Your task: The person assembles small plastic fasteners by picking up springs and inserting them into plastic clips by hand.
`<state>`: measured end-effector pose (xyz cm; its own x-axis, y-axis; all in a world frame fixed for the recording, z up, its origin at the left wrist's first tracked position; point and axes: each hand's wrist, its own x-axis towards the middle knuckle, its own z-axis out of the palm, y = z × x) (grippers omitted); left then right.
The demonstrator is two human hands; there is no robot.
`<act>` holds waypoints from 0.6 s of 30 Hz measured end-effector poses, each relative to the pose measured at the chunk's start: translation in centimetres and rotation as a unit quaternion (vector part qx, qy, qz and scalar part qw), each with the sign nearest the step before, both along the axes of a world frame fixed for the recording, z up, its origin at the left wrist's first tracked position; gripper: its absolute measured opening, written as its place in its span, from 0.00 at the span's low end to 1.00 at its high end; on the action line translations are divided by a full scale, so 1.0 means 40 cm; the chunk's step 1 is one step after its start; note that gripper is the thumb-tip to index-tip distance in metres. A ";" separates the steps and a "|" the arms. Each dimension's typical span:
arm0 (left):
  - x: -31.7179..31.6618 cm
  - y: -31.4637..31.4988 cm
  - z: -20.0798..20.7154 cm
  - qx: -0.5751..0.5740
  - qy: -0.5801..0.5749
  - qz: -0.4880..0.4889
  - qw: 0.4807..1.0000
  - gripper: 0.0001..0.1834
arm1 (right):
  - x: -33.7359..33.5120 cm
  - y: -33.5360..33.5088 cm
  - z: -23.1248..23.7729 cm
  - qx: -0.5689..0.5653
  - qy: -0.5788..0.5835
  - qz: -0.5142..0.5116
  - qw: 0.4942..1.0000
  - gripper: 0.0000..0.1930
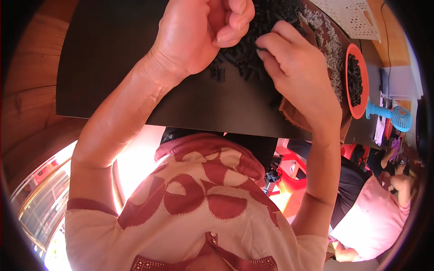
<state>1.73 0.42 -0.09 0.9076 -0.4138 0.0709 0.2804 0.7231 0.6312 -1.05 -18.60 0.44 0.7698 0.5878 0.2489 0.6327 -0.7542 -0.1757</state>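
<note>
My left hand [199,31] is over the far middle of the dark table [194,108], palm turned inward and fingers curled; its upper part is cut off, and anything inside the curl is hidden. To its right, my right hand [298,58] pinches a small black piece [261,49] between thumb and forefinger, mostly covered by the fingers. Beneath and between both hands lies a loose heap of small black tubular pieces [244,61]. Many tiny silvery parts [334,56] are spread beyond my right hand.
An orange bowl [364,86] holding more black pieces stands at the right, beside a blue handheld fan [400,118]. A white perforated basket [361,25] is at the far right. Brown cloth [293,118] lies under my right wrist. Another person [370,212] sits at the right.
</note>
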 end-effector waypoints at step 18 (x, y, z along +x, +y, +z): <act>-0.010 -0.009 -0.007 -0.032 0.006 -0.001 0.999 0.29 | -0.033 -0.067 0.018 0.125 0.056 -0.042 0.990 0.05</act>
<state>1.32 0.05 -0.38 0.9075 -0.4112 0.0861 0.2896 0.7608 0.5808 -2.36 -21.26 1.16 0.8445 0.4510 0.2889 0.5354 -0.7274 -0.4293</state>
